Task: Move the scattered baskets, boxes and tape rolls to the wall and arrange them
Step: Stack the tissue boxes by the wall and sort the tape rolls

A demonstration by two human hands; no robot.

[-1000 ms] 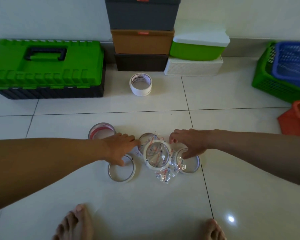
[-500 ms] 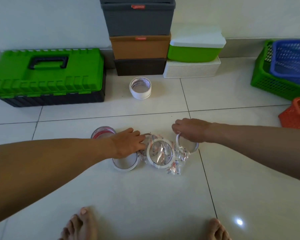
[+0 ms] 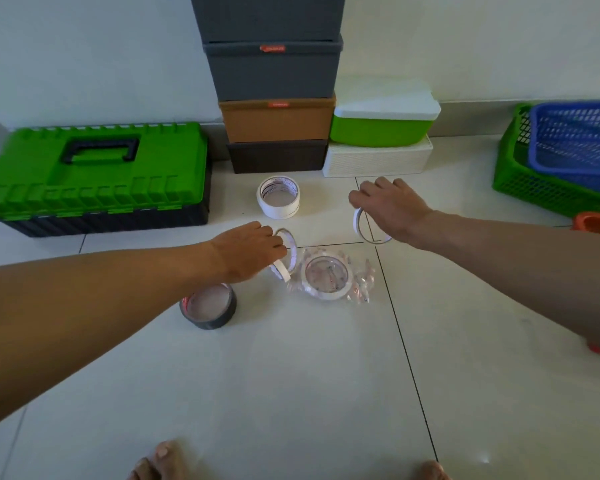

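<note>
The left hand (image 3: 248, 251) curls its fingers round what look like 2 thin tape rings (image 3: 293, 252). The right hand (image 3: 392, 209) grips 1 thin ring (image 3: 356, 223). 3 rolls lie on the tiles: white roll (image 3: 278, 197), wrapped roll (image 3: 328, 277) and gray duct tape (image 3: 208, 306). At the wall stand 4 stacked boxes (image 3: 278, 74) and 1 green toolbox (image 3: 94, 171). A blue basket (image 3: 575, 140) sits in a green basket (image 3: 534, 188).

Along wall (image 3: 84, 64), left to right: toolbox (image 3: 94, 174), stack of boxes (image 3: 274, 123), lidded tub (image 3: 381, 129) on lattice box (image 3: 374, 161), nested baskets (image 3: 551, 168). Tape roll (image 3: 278, 197) on floor (image 3: 291, 375) just before the stack; nearer, wrapped roll (image 3: 327, 278), wide roll (image 3: 208, 306) to its left. Left hand (image 3: 253, 251) holds thin roll (image 3: 288, 258) beside wrapped roll; right hand (image 3: 392, 209) holds thin ring (image 3: 356, 223) behind it, rightward.
</note>
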